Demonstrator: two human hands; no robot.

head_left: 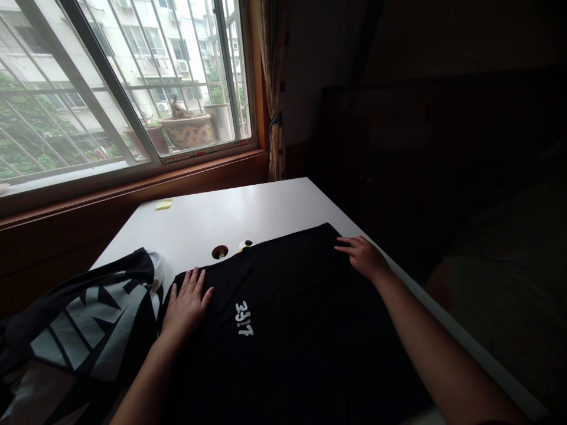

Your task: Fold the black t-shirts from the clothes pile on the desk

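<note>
A black garment (292, 307) with white lettering lies spread over the white table; its exact kind I cannot tell. My left hand (186, 304) rests flat on its far left corner, fingers spread. At the far right edge of the cloth is my right hand (363, 257), fingers stretched out and apart, touching or just above the fabric. Left of my left hand sits a rumpled black-and-white garment (88, 324) with a large print. The near end of the black garment runs out of view at the bottom.
The white table (266, 206) has a round hole (220, 252) and a small round disc (247, 244) beyond the cloth. A yellow sticky note (163, 204) lies near its far left edge. Behind stand a barred window (168, 77) and a tied curtain (275, 118). The right side is dark.
</note>
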